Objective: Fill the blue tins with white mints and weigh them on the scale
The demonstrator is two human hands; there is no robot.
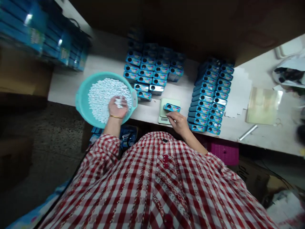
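Note:
My left hand (118, 106) is palm up over a turquoise basin (82, 109), with fingers curled around a small heap of white pellets (118, 102). Many more small white pellets (102, 95) fill the basin below it. A blue box (172, 107) with a dark round spot on its top rests on a pale green weighing scale (163, 112). My right hand (178, 122) is at the scale's right front, just below that box. Its thumb and forefinger are pinched together; whatever may be between them is too small to make out.
Rows of similar blue boxes (146, 72) stand behind the scale, and a tall block of them (202, 98) stands to its right. A metallic tube (247, 133) and a yellowish sheet (262, 106) lie at the right. A magenta basket (224, 152) sits below the table edge.

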